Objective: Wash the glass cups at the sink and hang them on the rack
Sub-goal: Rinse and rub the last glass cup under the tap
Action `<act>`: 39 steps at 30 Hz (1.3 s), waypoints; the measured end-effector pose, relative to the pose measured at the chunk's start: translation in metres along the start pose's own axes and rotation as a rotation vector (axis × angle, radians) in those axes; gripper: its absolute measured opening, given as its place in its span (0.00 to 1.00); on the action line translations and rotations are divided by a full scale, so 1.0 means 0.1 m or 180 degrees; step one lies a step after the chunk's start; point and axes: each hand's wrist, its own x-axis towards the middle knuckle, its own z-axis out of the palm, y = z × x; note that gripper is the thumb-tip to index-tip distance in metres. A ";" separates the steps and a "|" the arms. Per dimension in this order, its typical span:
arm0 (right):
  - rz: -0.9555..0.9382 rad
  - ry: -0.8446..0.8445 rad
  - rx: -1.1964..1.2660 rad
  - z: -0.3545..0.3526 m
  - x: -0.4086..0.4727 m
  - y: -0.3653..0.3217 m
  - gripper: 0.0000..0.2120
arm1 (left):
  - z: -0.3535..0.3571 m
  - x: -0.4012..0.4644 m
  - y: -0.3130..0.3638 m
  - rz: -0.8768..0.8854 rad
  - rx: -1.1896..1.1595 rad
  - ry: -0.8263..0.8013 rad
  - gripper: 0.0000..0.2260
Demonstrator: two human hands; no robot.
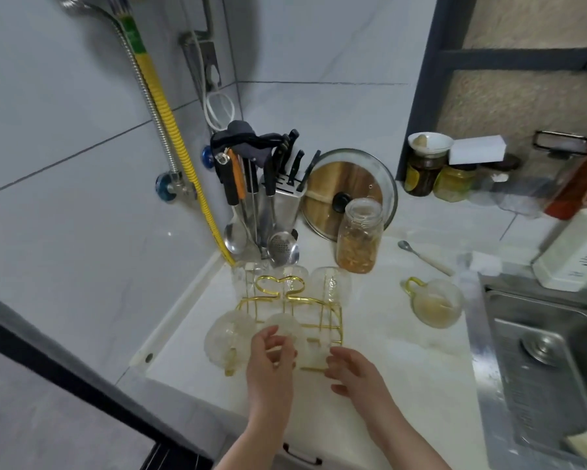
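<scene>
White counter left of the sink (509,334): I read my left hand (271,364) pinching a cup (285,329) at the rack (319,320), though blur hides the grip; right hand (353,374) spread, empty. Risk: wet glass slipping, knocking the neighbouring cup (229,335).

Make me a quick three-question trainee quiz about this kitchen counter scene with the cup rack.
1. True or false: the gold wire cup rack stands left of the steel sink.
2. Which hand touches a clear glass cup on the rack? A) left hand B) right hand
3. Fill in: the gold-handled glass cup with brownish dregs sits on the ____.

Key: 1 true; 2 A; 3 counter
</scene>
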 end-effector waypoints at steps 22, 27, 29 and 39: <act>0.0154 0.0689 -0.1694 -2.68 1.34 -0.18 0.32 | 2.84 0.35 -0.11 -0.0549 0.1691 -0.1604 0.24; -0.0044 0.0274 -0.1993 -2.78 1.81 -0.02 0.38 | 3.08 0.45 -0.19 -0.0923 0.1678 -0.1681 0.31; -0.0071 0.0152 -0.2004 -2.79 1.85 -0.02 0.45 | 3.11 0.47 -0.19 -0.0928 0.1634 -0.1732 0.32; -0.0521 0.0282 -0.1529 -2.78 1.62 -0.14 0.28 | 3.12 0.35 -0.12 -0.0634 0.1161 -0.2147 0.30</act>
